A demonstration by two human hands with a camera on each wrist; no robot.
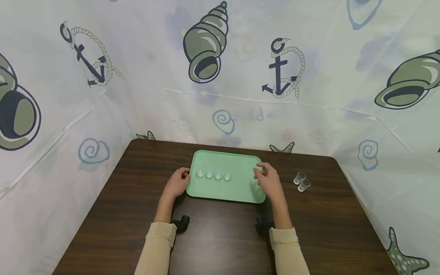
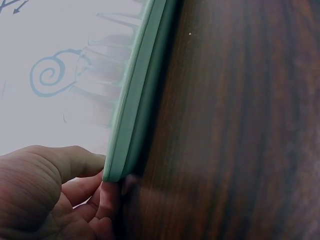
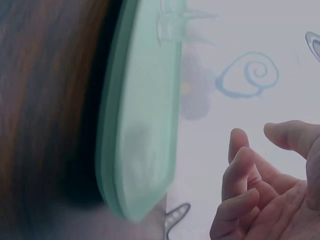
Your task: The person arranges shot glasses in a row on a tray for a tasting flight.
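Observation:
A light green rectangular tray [image 1: 237, 191] lies before me near the far side of the dark wooden table. On its left half, several small clear cups [image 1: 218, 175] stand upright in a row. My left hand [image 1: 177, 183] holds the tray's left edge, thumb at the rim and fingers below, as the left wrist view shows. Over the tray's right end hovers my right hand [image 1: 269, 179], fingers loosely bent and thumb apart. The right wrist view shows that right hand [image 3: 265, 185] holding nothing, apart from the tray.
Two more clear cups, one [image 1: 300, 178] behind the other [image 1: 304, 186], are on the wooden table [image 1: 330, 221] right of the tray. A white curtain [image 1: 154, 107] printed with shells and anchors surrounds the table's back and sides. Dark devices [image 1: 182, 223] sit at both wrists.

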